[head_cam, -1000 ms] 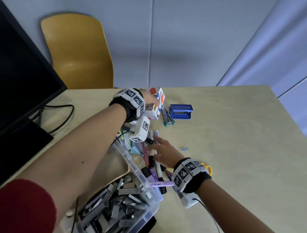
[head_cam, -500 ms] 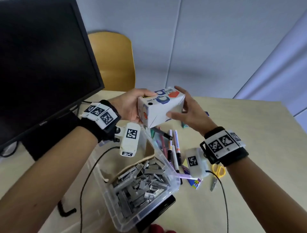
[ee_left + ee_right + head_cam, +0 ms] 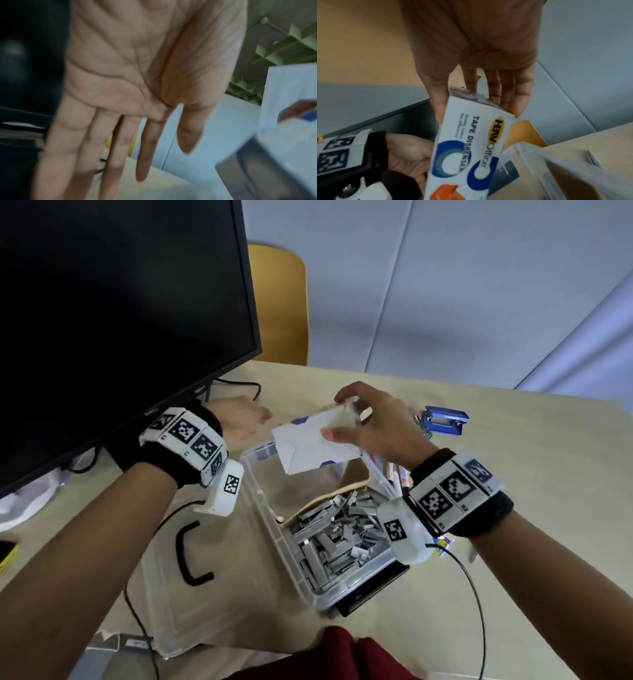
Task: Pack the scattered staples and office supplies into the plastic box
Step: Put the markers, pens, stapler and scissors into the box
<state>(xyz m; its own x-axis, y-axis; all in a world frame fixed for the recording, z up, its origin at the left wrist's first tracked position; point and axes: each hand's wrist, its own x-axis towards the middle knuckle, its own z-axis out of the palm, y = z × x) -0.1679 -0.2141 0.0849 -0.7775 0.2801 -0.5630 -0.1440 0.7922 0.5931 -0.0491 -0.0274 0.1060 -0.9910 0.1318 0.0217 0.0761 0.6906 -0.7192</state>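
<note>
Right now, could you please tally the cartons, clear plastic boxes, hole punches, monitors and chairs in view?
Tape dispenser carton: 1
Clear plastic box: 1
Blue hole punch: 1
Monitor: 1
Yellow chair: 1
Total: 5

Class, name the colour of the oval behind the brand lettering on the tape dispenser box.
Yellow, seen best in the right wrist view on the tape dispenser box.
</note>
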